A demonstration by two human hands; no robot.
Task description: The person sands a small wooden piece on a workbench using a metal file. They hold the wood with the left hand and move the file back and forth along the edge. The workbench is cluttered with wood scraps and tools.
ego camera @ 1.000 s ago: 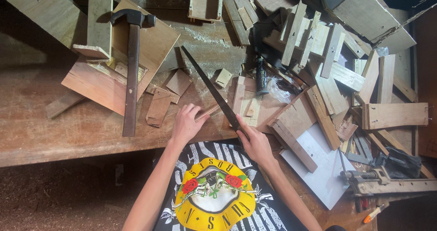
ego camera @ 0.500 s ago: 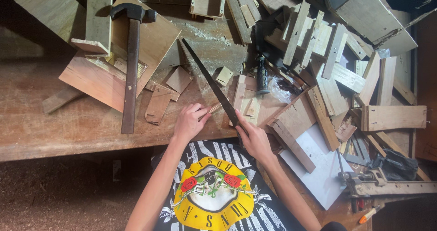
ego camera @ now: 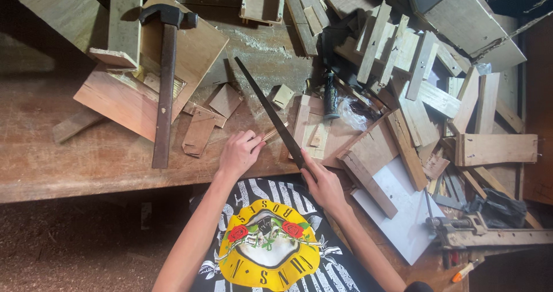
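Two bare forearms angled up from below: left hand (ego camera: 239,152) palm-down with fingers pinched forward; right hand (ego camera: 324,185) fisted in a closed grip.

No packages, labels, signs, screens.

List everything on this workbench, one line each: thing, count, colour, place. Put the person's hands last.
long dark hand saw blade: one, near-black, slanting across the bench middle.
thin pale wooden stick: one, light tan, under the blade, by the left fingers.
long-handled hammer with dark head: one, brown handle, lying at left on a board.
small dark bottle: one, black, right of the saw.
wood offcuts: many, pale to brown, heaped at upper right.
flat white panel: one, white, lower right.
metal clamp: one, grey, far lower right.
worn wooden bench: one, brown, beneath everything.
left hand: one, holding the stick.
right hand: one, gripping the saw's near end.
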